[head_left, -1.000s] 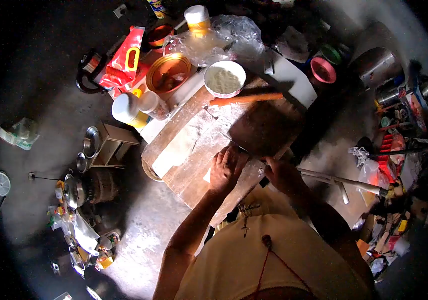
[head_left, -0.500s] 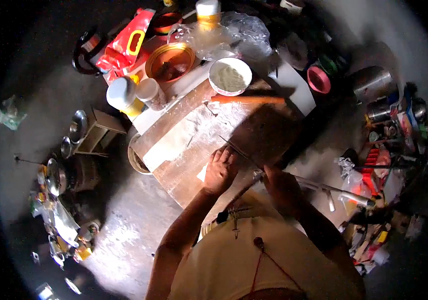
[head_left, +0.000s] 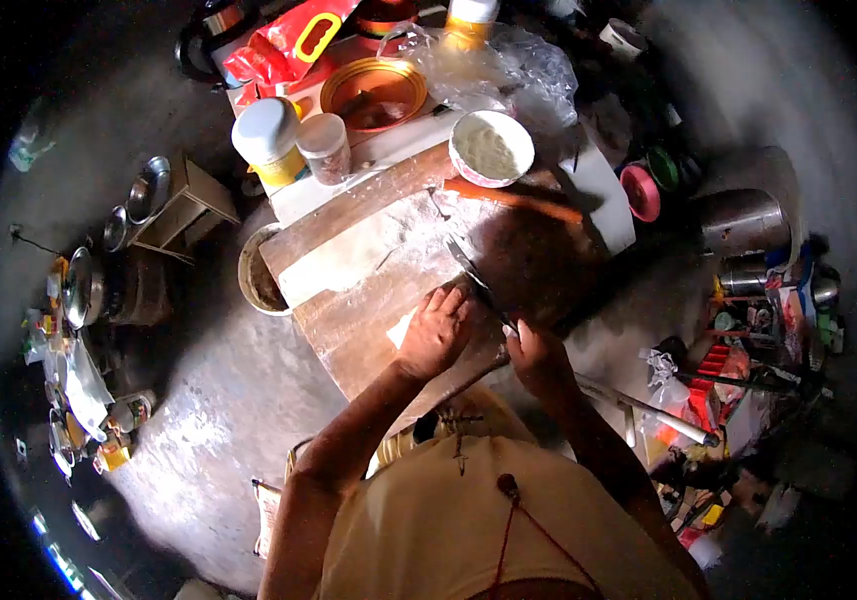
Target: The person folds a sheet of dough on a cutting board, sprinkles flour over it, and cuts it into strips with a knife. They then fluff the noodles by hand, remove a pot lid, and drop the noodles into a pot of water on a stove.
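My right hand [head_left: 540, 362] is closed around the handle of a knife [head_left: 478, 280], whose blade points away from me over a wooden board [head_left: 343, 345]. Close to the blade, my left hand [head_left: 435, 330] presses down with its fingers laid out, on or beside a pale flat piece [head_left: 400, 330] that looks like dough. What lies under the palm is hidden. A larger pale sheet, apparently dough [head_left: 348, 258], stretches across the floury board. Beyond the blade lies an orange-brown rolling pin [head_left: 513, 198], near a bowl of white powder [head_left: 491, 148].
At the back stand an orange basin [head_left: 410, 88], a white-lidded jar [head_left: 266, 135], a clear tub [head_left: 324, 150], a red bag [head_left: 293, 45] and crumpled plastic [head_left: 508, 70]. A round container [head_left: 256, 270] sits under the board's left edge. Clutter lines both sides.
The view has shifted, so the board and table items appear slightly higher. The knife has turned and shows more of its blade's flat side. My left hand stays on the board.
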